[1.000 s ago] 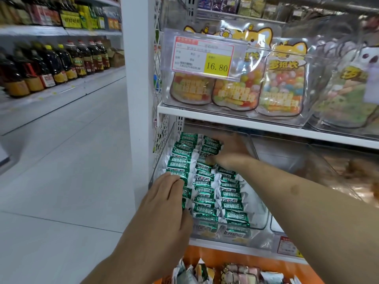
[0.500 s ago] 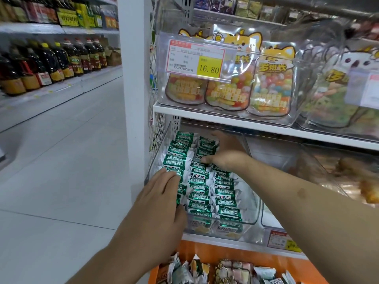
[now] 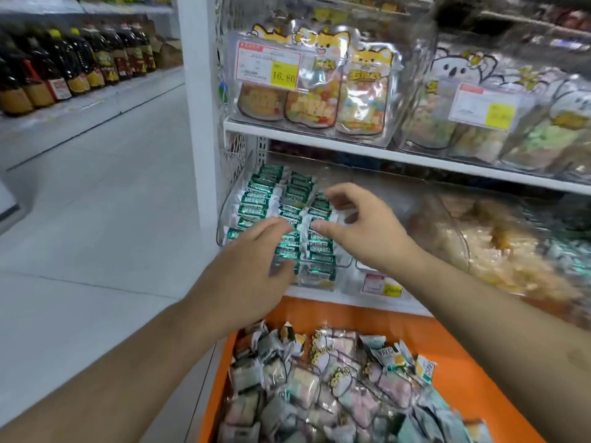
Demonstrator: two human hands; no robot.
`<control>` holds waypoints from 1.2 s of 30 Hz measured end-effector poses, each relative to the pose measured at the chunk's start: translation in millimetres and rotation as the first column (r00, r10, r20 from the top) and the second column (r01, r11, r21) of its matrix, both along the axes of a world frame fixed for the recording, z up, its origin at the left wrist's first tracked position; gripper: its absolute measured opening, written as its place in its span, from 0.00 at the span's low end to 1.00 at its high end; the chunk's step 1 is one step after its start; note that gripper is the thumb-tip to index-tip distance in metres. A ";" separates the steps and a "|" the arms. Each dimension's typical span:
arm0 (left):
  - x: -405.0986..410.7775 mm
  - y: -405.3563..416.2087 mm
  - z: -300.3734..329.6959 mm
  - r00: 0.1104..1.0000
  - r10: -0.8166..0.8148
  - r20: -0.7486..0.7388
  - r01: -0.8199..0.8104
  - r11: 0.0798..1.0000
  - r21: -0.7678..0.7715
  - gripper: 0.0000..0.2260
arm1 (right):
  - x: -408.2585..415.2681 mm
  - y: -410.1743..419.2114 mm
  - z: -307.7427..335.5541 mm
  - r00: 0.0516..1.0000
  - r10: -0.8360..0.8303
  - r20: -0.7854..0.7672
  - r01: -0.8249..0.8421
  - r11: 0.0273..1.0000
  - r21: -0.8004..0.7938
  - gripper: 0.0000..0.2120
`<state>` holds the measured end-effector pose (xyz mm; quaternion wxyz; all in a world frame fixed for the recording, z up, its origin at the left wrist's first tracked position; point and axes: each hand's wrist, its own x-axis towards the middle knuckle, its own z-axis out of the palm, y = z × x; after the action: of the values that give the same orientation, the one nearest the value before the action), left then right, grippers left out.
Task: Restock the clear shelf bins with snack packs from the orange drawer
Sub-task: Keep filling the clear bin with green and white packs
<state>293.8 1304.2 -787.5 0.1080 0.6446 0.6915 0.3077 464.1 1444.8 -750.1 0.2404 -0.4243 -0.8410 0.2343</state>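
Two bare hands, left hand (image 3: 256, 257) and right hand (image 3: 358, 228), hover loose-fingered, holding nothing, over green-and-white snack packs (image 3: 287, 215) filling the clear plastic shelf bin (image 3: 347, 276); a careless sweep risks toppling rows into the open orange drawer (image 3: 447, 353) below.

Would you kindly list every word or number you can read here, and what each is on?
"16.80": yellow patch of the price tag on the upper clear bin.
Unreadable, blurred or too small: the other price tags, the green snack packs, the candy bags, the bottle labels.
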 end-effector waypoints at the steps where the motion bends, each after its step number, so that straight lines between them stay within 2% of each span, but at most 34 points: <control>1: 8.8 -5.9 1.5 1.000 -0.014 0.015 0.014 1.000 -0.006 0.24 | 14.2 -14.5 -2.8 1.000 0.008 -0.022 -0.008 1.000 -0.007 0.21; 4: 37.2 -25.1 -6.8 0.996 -0.049 0.069 0.054 0.997 -0.061 0.22 | 59.3 -55.2 -16.8 0.997 0.000 -0.075 -0.003 0.999 -0.044 0.08; 7: 63.3 -40.3 -33.5 0.992 -0.097 0.076 0.109 0.978 -0.175 0.23 | 104.9 -79.5 -46.6 0.996 -0.068 -0.051 0.060 0.989 -0.137 0.03; 12: 94.1 -47.0 -84.4 0.988 -0.115 0.102 0.148 0.900 -0.410 0.20 | 178.4 -82.4 -132.1 0.962 -0.255 0.096 0.272 0.893 -0.359 0.09; 15: 111.3 -41.8 -115.4 0.985 -0.122 0.120 0.167 0.838 -0.519 0.19 | 203.0 -68.0 -173.1 0.931 -0.288 0.224 0.362 0.805 -0.470 0.04; 17: 120.9 -34.1 -139.7 0.983 -0.131 0.125 0.179 0.811 -0.558 0.19 | 211.5 -57.3 -195.9 0.908 -0.295 0.297 0.409 0.775 -0.481 0.07; 20: 134.2 -20.5 -175.4 0.980 -0.112 0.165 0.188 0.798 -0.572 0.19 | 216.3 -34.8 -238.0 0.888 -0.229 0.398 0.422 0.749 -0.510 0.20; 23: 144.3 -9.1 -209.1 0.970 -0.053 0.235 0.183 0.799 -0.572 0.20 | 218.1 -12.1 -277.2 0.888 -0.219 0.404 0.408 0.780 -0.475 0.32; 27: 152.1 1.7 -242.4 0.957 0.028 0.290 0.154 0.797 -0.584 0.17 | 223.5 21.4 -319.5 0.858 -0.335 0.388 0.497 0.729 -0.471 0.30; 30: 155.9 3.4 -258.1 0.946 0.069 0.316 0.143 0.787 -0.600 0.14 | 225.3 30.3 -338.3 0.852 -0.390 0.349 0.523 0.652 -0.549 0.28; 33: 157.2 8.9 -266.7 0.939 0.100 0.329 0.131 0.781 -0.610 0.11 | 221.8 29.1 -353.3 0.857 -0.402 0.324 0.515 0.691 -0.507 0.18; 36: 159.9 14.0 -270.1 0.942 0.100 0.319 0.131 0.768 -0.627 0.12 | 217.7 25.7 -354.8 0.829 -0.456 0.323 0.559 0.686 -0.466 0.19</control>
<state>453.7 1318.2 -1057.6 0.4393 0.5127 0.7207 0.1573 681.8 1470.5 -1104.9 0.0881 -0.7105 -0.6061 0.3464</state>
